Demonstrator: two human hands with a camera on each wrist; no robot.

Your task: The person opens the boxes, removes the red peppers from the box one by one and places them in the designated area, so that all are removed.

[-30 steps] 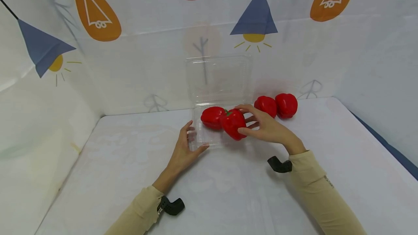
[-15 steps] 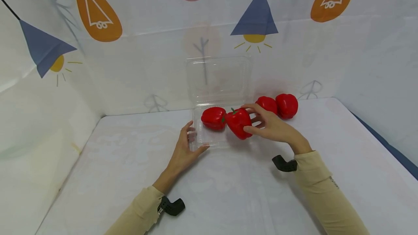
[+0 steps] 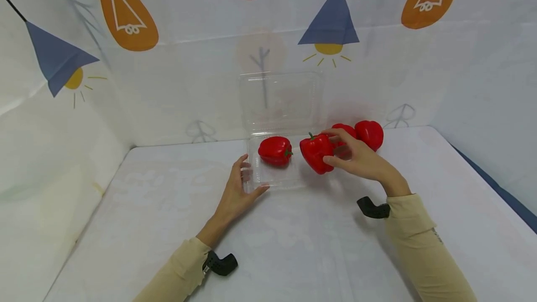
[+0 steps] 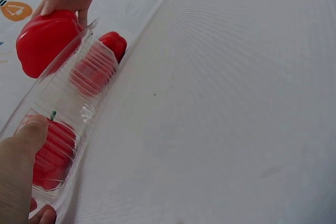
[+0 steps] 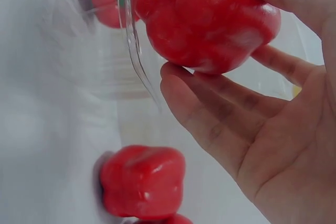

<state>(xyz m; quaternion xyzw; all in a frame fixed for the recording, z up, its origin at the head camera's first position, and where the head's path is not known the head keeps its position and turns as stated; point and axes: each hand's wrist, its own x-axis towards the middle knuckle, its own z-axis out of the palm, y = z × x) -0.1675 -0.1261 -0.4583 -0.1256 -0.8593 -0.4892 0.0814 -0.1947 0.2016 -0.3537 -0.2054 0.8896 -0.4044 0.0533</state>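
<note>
The right hand (image 3: 362,158) pinches a red pepper (image 3: 315,153) at the right edge of a clear container (image 3: 278,180), whose near left corner the left hand (image 3: 236,195) grips. A second pepper (image 3: 274,151) lies inside; two more peppers (image 3: 371,134) sit far right.

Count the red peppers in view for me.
4: the left pepper in the clear container; the held pepper in the right grip; and, side by side on the table beyond, a partly hidden pepper behind the grip and the rightmost pepper. No others show.
</note>
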